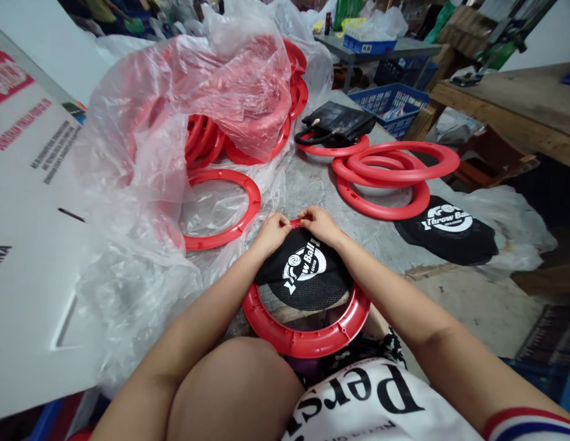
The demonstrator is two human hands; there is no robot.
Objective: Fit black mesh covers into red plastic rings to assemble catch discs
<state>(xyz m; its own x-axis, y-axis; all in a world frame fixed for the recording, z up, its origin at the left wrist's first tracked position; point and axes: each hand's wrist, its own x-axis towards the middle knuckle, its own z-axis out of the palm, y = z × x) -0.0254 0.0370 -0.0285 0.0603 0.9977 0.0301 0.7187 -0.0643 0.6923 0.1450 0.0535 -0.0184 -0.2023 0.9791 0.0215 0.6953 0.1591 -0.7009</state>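
Note:
A red plastic ring [307,343] rests against my lap at the table's near edge. A black mesh cloth [306,272] with a white "Throw Ball" print lies across the ring's upper half. My left hand [272,231] and my right hand [319,223] both pinch the cloth against the ring's far rim, fingertips nearly touching. The ring's lower half is bare, with my knees below it.
A clear plastic bag [174,110] full of red rings [248,116] fills the left. One loose red ring [220,208] lies near it. Stacked red rings [390,171], a black handbag [338,122] and a pile of black printed cloths [445,229] sit right. A white carton [27,245] stands left.

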